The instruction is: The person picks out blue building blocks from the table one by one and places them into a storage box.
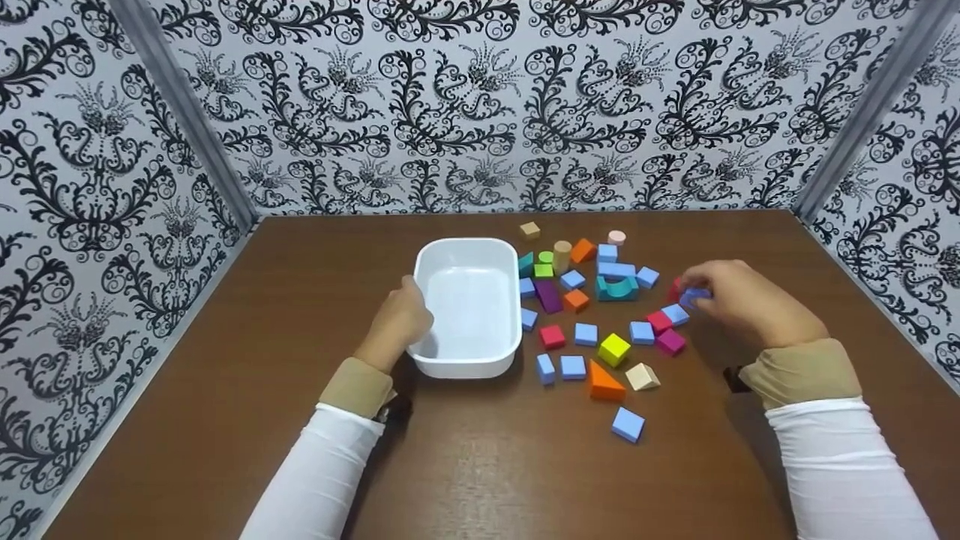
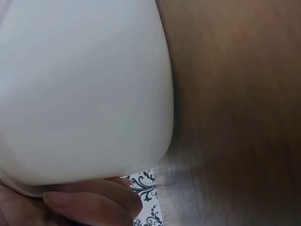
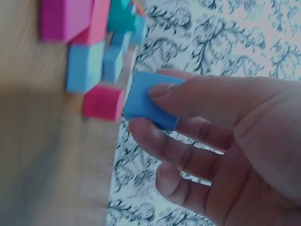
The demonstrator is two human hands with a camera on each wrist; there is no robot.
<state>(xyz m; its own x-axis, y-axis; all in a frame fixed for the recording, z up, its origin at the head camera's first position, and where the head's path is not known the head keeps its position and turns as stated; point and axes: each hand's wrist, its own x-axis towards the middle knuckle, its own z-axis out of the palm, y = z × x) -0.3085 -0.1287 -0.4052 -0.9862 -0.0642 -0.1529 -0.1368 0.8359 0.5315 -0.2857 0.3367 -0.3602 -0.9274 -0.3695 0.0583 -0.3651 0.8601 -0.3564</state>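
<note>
- Fingers [image 3: 148, 134] and thumb of the right hand [image 1: 750, 304] pinch a blue block [image 3: 140, 100], drawn together about as far as the block allows; the outer fingers are loosely bent below it.
- That block is raised off the brown table [image 1: 450, 465], at the right side of the scattered pieces, just beside a red piece [image 3: 102, 102] (whether the two touch, I cannot tell).
- The left hand [image 1: 400, 319] grips the left rim of a white tub [image 1: 465, 368], its fingers bent at the edge; how tightly they close is hard to see.
- The tub stands upright on the table, left of the pieces.
- Close to the right hand lie a magenta block [image 1: 670, 342] and a teal arch [image 1: 616, 289].
- Nearer the person are a yellow cube [image 1: 614, 350], an orange triangular block [image 1: 604, 382] and a cream triangular block [image 1: 643, 377].
- Toward the patterned wall [image 1: 480, 105] stand a tan cylinder [image 1: 562, 257] and a pink cylinder [image 1: 616, 237].
</note>
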